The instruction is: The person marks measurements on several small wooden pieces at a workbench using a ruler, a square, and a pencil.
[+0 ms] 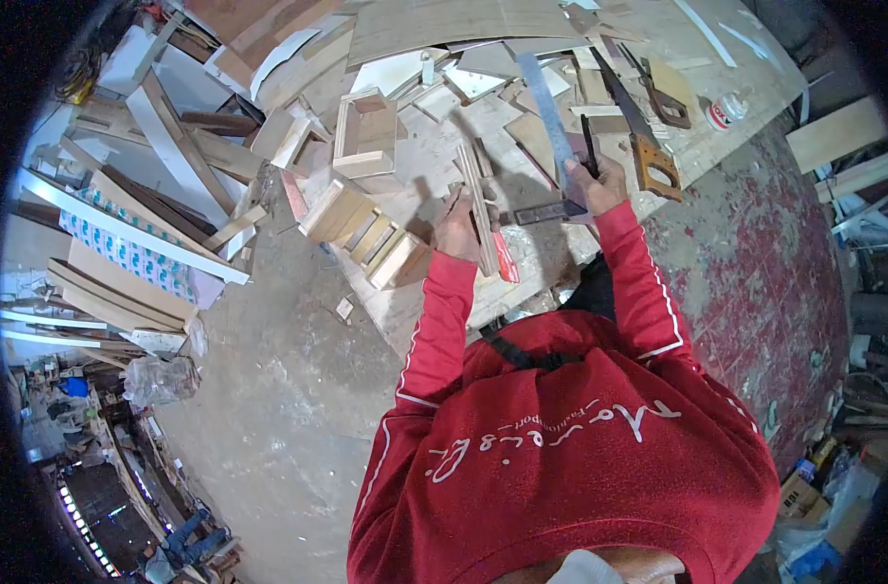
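Note:
My left hand [453, 230] is closed around some thin wooden strips [475, 206], which stand nearly lengthwise away from me over the table's near edge. Right by them lies a red-handled tool [505, 257], partly covered. In my right hand [600, 185], fingers pinched, a slim black pen-like tool [589, 144] points up and away. An L-shaped metal square [543, 102] lies beside that hand, its long blade running toward the back and its dark short arm just below the fingers. The fingertips overlap the long blade's near end.
Open wooden boxes [364, 133] and a slatted wooden piece [366, 237] stand left on the worktable [483, 310]. A handsaw [655, 167], another saw [669, 105] and a white tub [725, 112] lie right. Offcuts cover the back; boards [142, 229] are stacked at far left.

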The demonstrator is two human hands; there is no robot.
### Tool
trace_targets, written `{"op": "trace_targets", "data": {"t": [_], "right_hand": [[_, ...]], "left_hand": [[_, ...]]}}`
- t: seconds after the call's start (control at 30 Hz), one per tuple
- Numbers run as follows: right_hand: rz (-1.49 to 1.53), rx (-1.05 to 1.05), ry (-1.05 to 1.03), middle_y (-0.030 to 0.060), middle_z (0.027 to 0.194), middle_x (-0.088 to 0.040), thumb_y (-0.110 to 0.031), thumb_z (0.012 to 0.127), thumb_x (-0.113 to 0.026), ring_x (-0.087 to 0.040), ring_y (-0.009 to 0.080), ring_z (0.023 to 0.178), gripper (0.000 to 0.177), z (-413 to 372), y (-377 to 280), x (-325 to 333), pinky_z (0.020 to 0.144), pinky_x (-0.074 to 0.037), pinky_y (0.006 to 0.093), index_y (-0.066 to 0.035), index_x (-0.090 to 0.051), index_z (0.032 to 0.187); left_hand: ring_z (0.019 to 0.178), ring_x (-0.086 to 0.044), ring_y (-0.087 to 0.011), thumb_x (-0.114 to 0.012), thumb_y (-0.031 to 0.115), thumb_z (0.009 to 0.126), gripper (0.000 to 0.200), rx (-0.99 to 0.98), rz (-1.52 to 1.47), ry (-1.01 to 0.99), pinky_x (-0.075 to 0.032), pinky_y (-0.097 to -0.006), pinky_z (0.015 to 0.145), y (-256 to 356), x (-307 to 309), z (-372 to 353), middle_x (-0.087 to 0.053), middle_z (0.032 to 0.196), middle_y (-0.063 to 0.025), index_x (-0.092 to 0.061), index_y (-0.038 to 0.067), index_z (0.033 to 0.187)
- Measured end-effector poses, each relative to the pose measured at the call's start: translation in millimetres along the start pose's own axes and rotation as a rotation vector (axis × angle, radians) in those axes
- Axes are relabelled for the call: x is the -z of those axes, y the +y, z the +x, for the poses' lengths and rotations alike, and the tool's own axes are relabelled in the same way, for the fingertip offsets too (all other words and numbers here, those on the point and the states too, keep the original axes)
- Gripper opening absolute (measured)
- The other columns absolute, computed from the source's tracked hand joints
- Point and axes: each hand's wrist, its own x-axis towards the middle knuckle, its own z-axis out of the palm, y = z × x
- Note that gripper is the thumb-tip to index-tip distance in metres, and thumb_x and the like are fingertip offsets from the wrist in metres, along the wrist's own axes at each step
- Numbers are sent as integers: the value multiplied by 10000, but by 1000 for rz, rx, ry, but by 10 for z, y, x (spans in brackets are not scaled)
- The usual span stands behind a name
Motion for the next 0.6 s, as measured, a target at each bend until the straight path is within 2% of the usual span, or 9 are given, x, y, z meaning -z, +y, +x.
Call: {"op": "trace_targets", "data": {"t": [0.03,0.13,0.23,0.27,0.3,0.37,0.4,0.53,0.6], "right_hand": [[64,-31,-35,12,651,-566,-174,763,-661,-498,96,596,195,-44,-70,34,554,-416,269,-5,-625,853],[74,-103,-179,7,628,-555,-180,767,-654,-493,92,572,179,-210,-418,63,516,-396,266,-7,-624,808],[-29,-148,-324,4,587,-532,-188,775,-647,-487,91,542,178,-274,-420,-36,482,-382,265,-12,-622,784],[-9,-89,-370,0,556,-508,-200,775,-651,-472,88,505,194,-278,-353,-83,456,-370,262,-9,-617,772],[-8,-88,-367,0,556,-508,-200,775,-651,-472,88,505,194,-288,-373,-104,456,-370,262,-9,-617,772],[-28,-139,-460,-2,542,-496,-214,776,-655,-456,83,489,218,-331,-410,-142,449,-362,262,-1,-608,759],[17,-161,-457,-4,533,-485,-228,775,-663,-439,84,470,236,-359,-441,-161,441,-357,261,-2,-602,747],[7,-152,-459,-15,569,-501,-233,773,-673,-452,75,508,234,-422,-438,-103,459,-363,250,-11,-605,740],[211,-191,-167,-30,623,-521,-239,761,-693,-469,69,560,227,-490,-365,-50,508,-382,240,-27,-614,737]], "left_hand": [[583,-523,-149,-384,216,918,236,5,1,-5,-440,-277,458,-28,33,23,-555,771,-61,-501,43,1029],[548,-525,-92,-453,232,900,238,-114,440,10,-449,-229,434,-84,67,53,-562,730,-16,-536,51,1031],[540,-516,-86,-474,235,892,249,-156,600,-52,-452,-224,433,-63,-61,-24,-556,732,-7,-528,46,1044],[535,-510,-82,-502,249,880,246,-281,598,-43,-429,-222,412,-161,-9,7,-564,747,-10,-556,41,1000],[535,-510,-82,-502,249,880,246,-282,601,-47,-429,-222,412,-149,-46,-12,-564,747,-10,-556,41,1000],[505,-498,-75,-527,254,870,217,-78,685,-6,-409,-225,390,-124,-108,-71,-564,691,-14,-586,48,902],[461,-485,-75,-551,250,861,212,-72,672,36,-390,-229,369,-38,-286,-171,-530,598,-9,-590,49,806],[423,-469,-79,-564,266,858,224,-43,624,100,-374,-231,350,-61,-300,-138,-489,536,3,-562,53,791],[406,-490,-131,-572,269,859,265,-79,596,139,-373,-241,312,-1,-320,-179,-527,560,-53,-550,17,778]]}}
